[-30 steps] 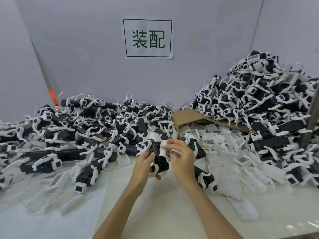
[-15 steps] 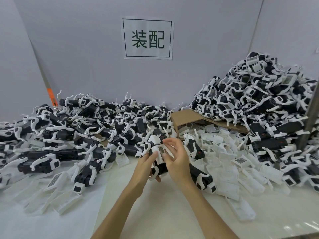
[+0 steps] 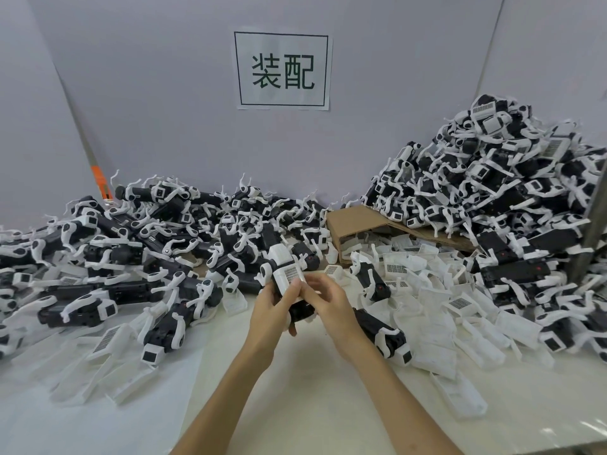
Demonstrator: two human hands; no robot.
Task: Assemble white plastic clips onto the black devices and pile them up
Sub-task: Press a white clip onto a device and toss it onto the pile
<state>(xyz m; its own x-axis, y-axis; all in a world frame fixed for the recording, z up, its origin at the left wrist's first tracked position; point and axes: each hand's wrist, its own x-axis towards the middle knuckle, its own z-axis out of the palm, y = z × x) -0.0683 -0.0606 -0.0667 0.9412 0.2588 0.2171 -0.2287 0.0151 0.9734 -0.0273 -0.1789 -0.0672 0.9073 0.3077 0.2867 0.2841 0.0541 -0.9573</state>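
Gripping the black device (image 3: 300, 311) from the left, the left hand (image 3: 267, 311) thumbs its white clip (image 3: 286, 272); the right hand (image 3: 331, 305) pinches the right side with curled fingers.

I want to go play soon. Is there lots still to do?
Done: the tall pile on the right. In hand: left hand and right hand hold one black device with a white clip on it. Left: many loose white clips and a low heap of devices. Lots.
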